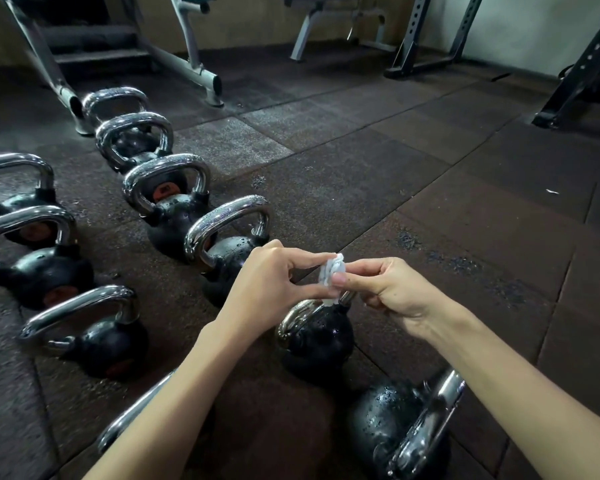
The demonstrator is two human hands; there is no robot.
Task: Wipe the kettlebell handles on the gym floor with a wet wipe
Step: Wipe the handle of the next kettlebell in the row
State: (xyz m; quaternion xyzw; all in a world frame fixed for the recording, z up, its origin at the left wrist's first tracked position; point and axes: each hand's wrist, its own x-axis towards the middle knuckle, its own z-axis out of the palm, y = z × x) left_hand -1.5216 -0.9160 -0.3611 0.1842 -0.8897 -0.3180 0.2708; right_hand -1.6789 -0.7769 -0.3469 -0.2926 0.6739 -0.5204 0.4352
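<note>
A crumpled white wet wipe point(331, 276) is pinched between my left hand point(274, 282) and my right hand point(392, 292), above a black kettlebell point(317, 344) with a chrome handle point(293, 318). My hands hide part of that handle. Another wet black kettlebell point(392, 431) lies tipped at the lower right, its chrome handle point(437, 407) pointing right. A row of kettlebells runs back to the left, the closest point(232, 251) just behind my left hand. Water drops cover the bells and handles.
More kettlebells point(42, 271) stand at the left, one point(108, 344) near my left forearm. A grey machine frame point(174, 64) and a bench point(340, 26) stand at the back, with a black rack point(582, 67) at the right. Dark rubber floor tiles point(430, 174) lie open to the right.
</note>
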